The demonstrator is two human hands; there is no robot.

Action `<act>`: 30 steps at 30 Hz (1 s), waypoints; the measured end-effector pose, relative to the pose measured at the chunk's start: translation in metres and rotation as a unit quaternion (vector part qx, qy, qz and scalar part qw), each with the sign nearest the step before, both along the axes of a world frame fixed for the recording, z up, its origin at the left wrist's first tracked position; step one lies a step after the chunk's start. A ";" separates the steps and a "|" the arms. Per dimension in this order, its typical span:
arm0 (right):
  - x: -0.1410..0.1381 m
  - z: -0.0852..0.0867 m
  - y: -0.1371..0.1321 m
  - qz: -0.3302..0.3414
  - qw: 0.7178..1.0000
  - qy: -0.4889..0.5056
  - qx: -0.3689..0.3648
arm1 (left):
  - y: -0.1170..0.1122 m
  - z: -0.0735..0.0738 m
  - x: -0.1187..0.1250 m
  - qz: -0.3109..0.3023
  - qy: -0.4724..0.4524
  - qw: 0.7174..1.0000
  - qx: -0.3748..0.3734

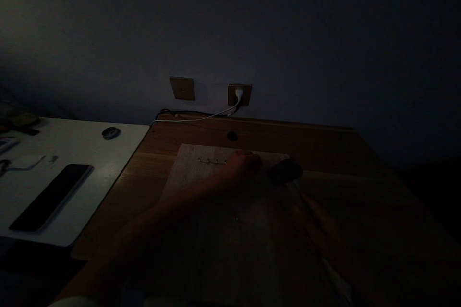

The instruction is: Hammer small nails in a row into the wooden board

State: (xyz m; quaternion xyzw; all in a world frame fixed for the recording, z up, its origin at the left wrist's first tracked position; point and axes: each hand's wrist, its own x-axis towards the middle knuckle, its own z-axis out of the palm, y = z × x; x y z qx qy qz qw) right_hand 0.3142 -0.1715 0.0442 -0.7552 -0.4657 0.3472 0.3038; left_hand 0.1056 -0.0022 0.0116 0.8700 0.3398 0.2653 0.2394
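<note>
The scene is very dark. My left hand point(240, 169) rests on a pale board point(185, 172), its fingers curled together near the far edge; whatever they pinch is hidden. Just left of it, a short row of small metal pins, apparently nails point(212, 160), stands up from the board. My right hand point(319, 225) is wrapped around the light handle of a mallet with a dark head point(285, 171). That head hovers or sits by the board's right edge, a little right of my left hand; I cannot tell whether it touches. A tiny shiny piece point(236, 219) lies nearer to me.
Under the board is a wooden table point(144, 177) against the wall. To the left, a white table point(90, 153) carries a long black case-like object point(52, 196) and a dark round roll point(110, 133). A white cable point(198, 119) runs to the wall socket point(239, 94).
</note>
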 end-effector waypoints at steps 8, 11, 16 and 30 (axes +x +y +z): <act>-0.007 0.012 0.024 0.047 0.999 -0.005 -0.001 | -0.002 -0.002 0.002 0.036 -0.013 0.999 -0.037; -0.010 0.016 0.031 0.072 0.997 0.006 0.033 | -0.003 0.001 0.002 0.039 -0.001 0.999 -0.038; -0.008 0.015 0.033 0.047 0.996 -0.024 0.066 | -0.004 0.003 0.001 0.023 -0.021 0.998 -0.051; -0.014 0.024 0.030 0.035 0.999 -0.018 -0.005 | -0.005 0.004 0.002 0.035 -0.032 0.996 -0.073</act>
